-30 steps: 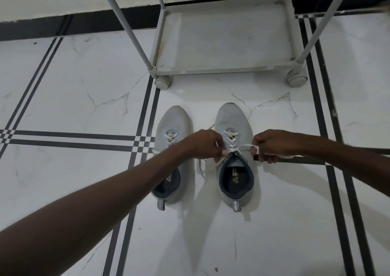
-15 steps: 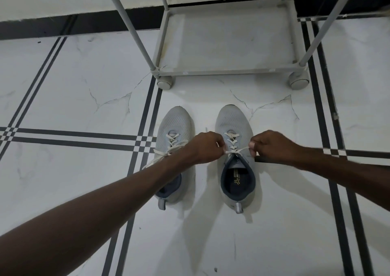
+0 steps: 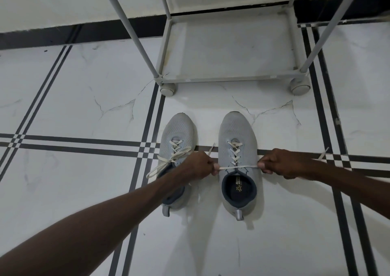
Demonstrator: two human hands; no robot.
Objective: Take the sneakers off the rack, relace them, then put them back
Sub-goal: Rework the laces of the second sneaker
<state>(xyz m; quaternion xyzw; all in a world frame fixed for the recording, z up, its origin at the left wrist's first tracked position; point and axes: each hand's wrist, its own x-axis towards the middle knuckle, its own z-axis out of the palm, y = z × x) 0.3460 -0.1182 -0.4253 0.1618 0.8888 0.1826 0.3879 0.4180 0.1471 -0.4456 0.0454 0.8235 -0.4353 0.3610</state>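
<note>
The two hands have drawn apart since a moment ago, and the lace [image 3: 238,167] that sagged between them now runs straight and tight across the top of the right sneaker [image 3: 237,164]. The left hand [image 3: 198,166] and the right hand [image 3: 278,162] sit on either side of that shoe, each with its fingers pressed together, pinching one end of the lace, the loose tips poking out past the knuckles. Just beside it stands the left sneaker [image 3: 176,134], its laces lying slack, partly under the left forearm. Both rest on the tiled floor [image 3: 84,107], toes toward the rack [image 3: 230,78], whose bottom shelf stands bare.
</note>
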